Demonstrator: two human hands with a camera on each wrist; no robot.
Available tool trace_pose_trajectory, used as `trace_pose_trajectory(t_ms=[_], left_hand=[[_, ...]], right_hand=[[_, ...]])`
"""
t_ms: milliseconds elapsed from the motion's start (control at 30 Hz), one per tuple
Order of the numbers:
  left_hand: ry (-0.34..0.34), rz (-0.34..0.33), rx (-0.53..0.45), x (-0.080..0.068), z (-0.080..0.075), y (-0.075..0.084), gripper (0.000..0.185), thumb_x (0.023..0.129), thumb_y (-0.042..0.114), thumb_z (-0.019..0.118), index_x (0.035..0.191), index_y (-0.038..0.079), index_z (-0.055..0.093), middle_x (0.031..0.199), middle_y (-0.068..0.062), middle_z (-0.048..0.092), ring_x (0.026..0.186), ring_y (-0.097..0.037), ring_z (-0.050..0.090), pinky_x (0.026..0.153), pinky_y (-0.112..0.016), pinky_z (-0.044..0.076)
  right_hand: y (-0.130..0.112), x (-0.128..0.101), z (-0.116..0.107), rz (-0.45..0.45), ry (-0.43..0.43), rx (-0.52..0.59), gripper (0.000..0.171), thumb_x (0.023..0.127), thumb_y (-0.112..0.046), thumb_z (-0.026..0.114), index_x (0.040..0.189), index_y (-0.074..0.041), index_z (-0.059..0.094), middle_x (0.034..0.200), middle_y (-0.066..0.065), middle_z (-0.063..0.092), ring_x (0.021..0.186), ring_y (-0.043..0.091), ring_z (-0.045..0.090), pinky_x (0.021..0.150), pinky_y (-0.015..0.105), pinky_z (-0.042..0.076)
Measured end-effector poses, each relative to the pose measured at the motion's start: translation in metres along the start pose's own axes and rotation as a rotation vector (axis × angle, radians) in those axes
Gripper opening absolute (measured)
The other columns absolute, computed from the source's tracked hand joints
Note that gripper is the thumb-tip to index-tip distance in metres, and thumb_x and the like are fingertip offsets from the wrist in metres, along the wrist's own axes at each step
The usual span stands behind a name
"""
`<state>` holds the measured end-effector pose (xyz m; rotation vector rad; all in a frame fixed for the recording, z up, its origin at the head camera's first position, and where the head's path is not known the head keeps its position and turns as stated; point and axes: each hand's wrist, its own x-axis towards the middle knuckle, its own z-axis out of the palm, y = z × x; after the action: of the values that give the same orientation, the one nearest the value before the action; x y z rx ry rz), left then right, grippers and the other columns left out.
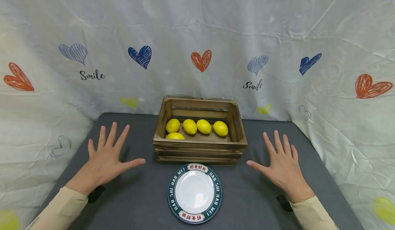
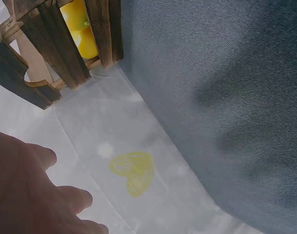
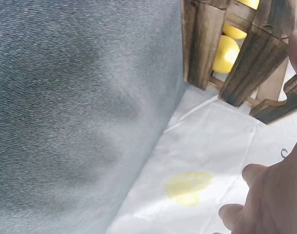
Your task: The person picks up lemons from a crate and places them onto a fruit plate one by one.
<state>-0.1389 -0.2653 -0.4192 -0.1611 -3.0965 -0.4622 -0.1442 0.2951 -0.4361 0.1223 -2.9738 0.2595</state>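
My left hand (image 1: pixel 106 161) is spread above the table to the left of a slatted wooden crate (image 1: pixel 197 151), holding nothing. On the other side, my right hand (image 1: pixel 282 166) is spread too, its thumb pointing toward the crate. Inside the crate lie several yellow lemons (image 1: pixel 189 126), most in a row and one lemon (image 1: pixel 175 136) partly hidden by the front wall. In front of the crate sits a round white plate (image 1: pixel 194 192) with a dark green lettered rim. Both wrist views show the crate's slatted side with lemons (image 2: pixel 83 29) behind the gaps.
The dark grey table (image 1: pixel 135 206) carries the crate near its back edge. A white curtain (image 1: pixel 172 17) printed with hearts and the word "Smile" hangs behind and along both sides. A dark band (image 1: pixel 96 194) sits on each wrist.
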Motion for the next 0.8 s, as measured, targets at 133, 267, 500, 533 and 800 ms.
trace_pose_trajectory(t_ms=[133,267,500,533,800], left_hand=[[0.006,0.006,-0.032,-0.001,-0.001,-0.002,0.132,0.084,0.089,0.066,0.174,0.032,-0.012,0.178,-0.011,-0.028,0.161,-0.053,-0.028,0.11,-0.095,-0.007],[-0.002,0.014,-0.101,-0.001,-0.002,0.0,0.13,0.086,0.086,0.066,0.173,0.031,-0.014,0.178,-0.008,-0.029,0.162,-0.05,-0.03,0.114,-0.091,-0.012],[-0.005,0.055,-0.259,0.011,0.0,0.014,0.118,0.096,0.077,0.063,0.174,0.031,-0.012,0.181,-0.01,-0.019,0.166,-0.049,-0.02,0.123,-0.083,-0.011],[-0.007,0.06,-0.287,0.014,0.0,0.018,0.114,0.098,0.076,0.061,0.174,0.031,-0.011,0.182,-0.011,-0.016,0.167,-0.049,-0.016,0.124,-0.083,-0.008],[0.034,0.108,-0.575,0.041,0.02,0.05,0.085,0.111,0.063,0.046,0.176,0.026,0.006,0.183,-0.012,0.01,0.168,-0.045,0.015,0.128,-0.076,0.02]], right_hand=[[-0.002,0.002,-0.003,-0.007,-0.015,0.018,0.124,0.086,-0.087,0.064,0.176,-0.021,0.011,0.181,0.026,0.005,0.165,0.057,0.005,0.124,0.081,0.011],[-0.007,0.005,-0.007,-0.021,-0.052,0.065,0.118,0.092,-0.084,0.061,0.176,-0.026,0.004,0.182,0.021,-0.003,0.166,0.056,0.002,0.123,0.082,0.011],[-0.024,0.018,-0.023,-0.077,-0.06,0.122,0.107,0.098,-0.077,0.059,0.176,-0.029,0.004,0.184,0.013,-0.006,0.166,0.054,0.006,0.121,0.083,0.013],[-0.027,0.021,-0.026,-0.087,-0.055,0.125,0.106,0.098,-0.076,0.059,0.176,-0.028,0.005,0.184,0.013,-0.005,0.166,0.054,0.007,0.121,0.083,0.013],[-0.063,0.043,-0.053,-0.196,-0.034,0.12,0.103,0.098,-0.077,0.058,0.176,-0.033,0.005,0.184,0.01,0.001,0.168,0.047,0.009,0.125,0.081,0.015]])
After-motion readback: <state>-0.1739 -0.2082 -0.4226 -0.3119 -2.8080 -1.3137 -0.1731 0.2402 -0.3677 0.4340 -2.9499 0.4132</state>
